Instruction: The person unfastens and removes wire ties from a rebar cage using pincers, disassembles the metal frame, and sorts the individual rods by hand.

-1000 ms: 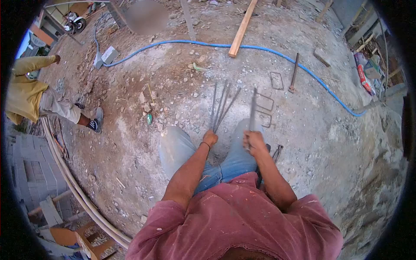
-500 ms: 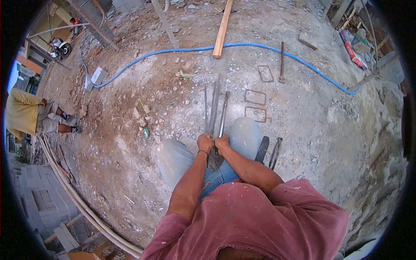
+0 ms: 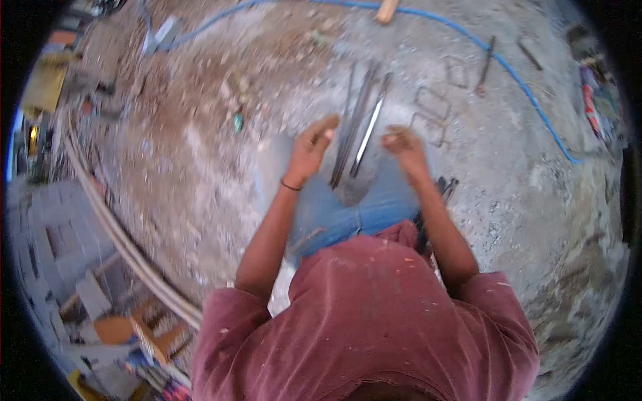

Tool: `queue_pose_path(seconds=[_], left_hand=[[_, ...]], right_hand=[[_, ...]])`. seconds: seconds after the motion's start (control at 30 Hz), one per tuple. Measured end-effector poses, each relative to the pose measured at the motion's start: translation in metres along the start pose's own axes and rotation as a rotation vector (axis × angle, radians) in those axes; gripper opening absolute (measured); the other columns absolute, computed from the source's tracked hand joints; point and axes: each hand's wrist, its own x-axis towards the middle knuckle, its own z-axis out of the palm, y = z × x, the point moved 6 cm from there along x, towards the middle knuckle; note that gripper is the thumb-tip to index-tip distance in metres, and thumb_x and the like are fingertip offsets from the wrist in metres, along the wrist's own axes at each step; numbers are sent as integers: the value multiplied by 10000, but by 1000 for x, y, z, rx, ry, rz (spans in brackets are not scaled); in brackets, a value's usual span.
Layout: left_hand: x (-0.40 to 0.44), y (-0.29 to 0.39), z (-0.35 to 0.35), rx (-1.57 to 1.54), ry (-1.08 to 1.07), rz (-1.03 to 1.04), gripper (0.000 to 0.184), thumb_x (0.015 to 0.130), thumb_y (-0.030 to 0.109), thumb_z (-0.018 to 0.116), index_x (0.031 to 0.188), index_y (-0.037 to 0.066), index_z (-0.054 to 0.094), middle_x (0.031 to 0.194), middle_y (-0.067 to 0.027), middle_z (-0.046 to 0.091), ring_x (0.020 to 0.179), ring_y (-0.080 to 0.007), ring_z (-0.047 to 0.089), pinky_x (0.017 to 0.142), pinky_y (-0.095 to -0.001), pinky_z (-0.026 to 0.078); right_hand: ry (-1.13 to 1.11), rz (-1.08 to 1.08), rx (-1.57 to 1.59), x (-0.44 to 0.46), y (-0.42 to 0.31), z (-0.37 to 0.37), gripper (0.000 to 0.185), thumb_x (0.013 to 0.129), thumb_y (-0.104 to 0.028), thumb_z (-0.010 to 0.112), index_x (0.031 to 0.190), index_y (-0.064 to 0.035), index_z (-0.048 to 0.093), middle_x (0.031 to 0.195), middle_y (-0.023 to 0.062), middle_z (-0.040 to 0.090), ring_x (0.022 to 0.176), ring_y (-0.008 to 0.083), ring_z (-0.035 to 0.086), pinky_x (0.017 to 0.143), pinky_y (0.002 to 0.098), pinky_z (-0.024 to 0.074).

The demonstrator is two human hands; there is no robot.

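Observation:
My left hand (image 3: pixel 310 151) is raised over my left knee with its fingers stretched apart, holding nothing. Over my right knee, my right hand (image 3: pixel 406 148) is blurred by motion; its fingers look loosely apart, with nothing visible in them. Between the two hands, dark metal bars (image 3: pixel 349 137) lie lengthwise on the ground. Just to their right is a shiny metal rod (image 3: pixel 369 134), touched by neither hand. Bent wire rectangles (image 3: pixel 433 101) lie beyond my right hand. Dark tools (image 3: pixel 449 190) lie beside my right leg, partly hidden by my arm.
A blue hose (image 3: pixel 461 30) curves across the ground ahead, near a wooden plank (image 3: pixel 386 11). A rusty bar (image 3: pixel 487 65) lies at the right. Long pipes (image 3: pixel 124 244) and stacked grey blocks (image 3: pixel 73 234) are at the left. A person's yellow shirt (image 3: pixel 44 83) shows at the far left.
Both hands have let go of the metal bars and the shiny rod, lifting and moving apart. The view has tilted down, so the hose and plank sit higher in the frame.

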Motion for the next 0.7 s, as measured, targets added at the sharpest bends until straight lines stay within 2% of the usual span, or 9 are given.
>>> queue_pose_path(seconds=[0.03, 0.13, 0.23, 0.33, 0.37, 0.43, 0.57, 0.63, 0.7], left_hand=[[-13, 23, -26, 48, 19, 68, 409, 1001, 258, 598, 1335, 23, 605, 1293, -161, 662, 1177, -232, 629, 1016, -361, 473], [-60, 27, -87, 197, 206, 50, 375, 1006, 241, 584, 1312, 28, 626, 1294, -163, 662, 1192, -237, 627, 1019, -366, 473], [-110, 15, -111, 392, 234, -39, 340, 1005, 197, 578, 1294, 27, 638, 1300, -171, 657, 1206, -242, 624, 1019, -369, 475], [-156, -9, -111, 234, 343, -155, 320, 1014, 177, 573, 1275, 9, 650, 1270, -153, 673, 1190, -229, 621, 1021, -359, 470], [-169, -18, -112, 137, 393, -214, 320, 1017, 181, 575, 1270, 0, 651, 1256, -146, 679, 1185, -224, 618, 1023, -354, 467], [-180, -15, -109, 129, 430, -188, 323, 1026, 198, 573, 1265, -4, 655, 1229, -127, 687, 1167, -209, 614, 1021, -341, 461], [-185, -15, -108, 82, 535, -224, 320, 1028, 211, 573, 1247, -3, 667, 1222, -111, 688, 1162, -180, 606, 1012, -337, 460], [-185, -17, -110, 84, 555, -218, 312, 1028, 201, 567, 1238, -6, 670, 1214, -111, 690, 1160, -183, 609, 1014, -344, 463], [-186, -20, -116, 61, 614, -221, 313, 1031, 204, 554, 1226, -10, 674, 1213, -115, 690, 1154, -196, 618, 1014, -355, 468]], right_hand=[[-29, -141, -210, -7, -23, -11, 285, 937, -58, 627, 1214, 7, 632, 1028, 100, 713, 917, 161, 658, 852, 308, 522], [-245, -199, -368, -36, -44, 12, 219, 917, -40, 643, 1129, 12, 662, 994, 80, 713, 916, 160, 657, 843, 322, 523], [-591, -239, -461, -75, -58, 80, 183, 882, -85, 693, 1036, 13, 679, 967, 123, 708, 885, 229, 671, 825, 349, 522], [-894, -315, -575, -112, -44, 143, 214, 851, -159, 736, 990, -7, 680, 959, 180, 689, 842, 324, 671, 779, 400, 525], [-904, -314, -571, -122, -37, 157, 214, 851, -159, 736, 990, -7, 680, 959, 180, 689, 842, 324, 671, 779, 400, 525], [-889, -584, -813, -140, -27, 178, 208, 837, -177, 749, 975, -36, 683, 952, 161, 689, 836, 335, 671, 755, 419, 526], [-1011, -564, -668, -127, -14, 181, 146, 831, -152, 747, 916, -47, 693, 922, 152, 700, 787, 331, 669, 718, 420, 521], [-1050, -253, -500, -98, -24, 161, 102, 843, -140, 727, 876, -45, 710, 869, 108, 723, 725, 287, 662, 674, 387, 512], [-707, -119, -369, -46, -34, 115, 65, 864, -80, 687, 835, -40, 728, 817, 72, 725, 709, 213, 661, 651, 339, 504]])
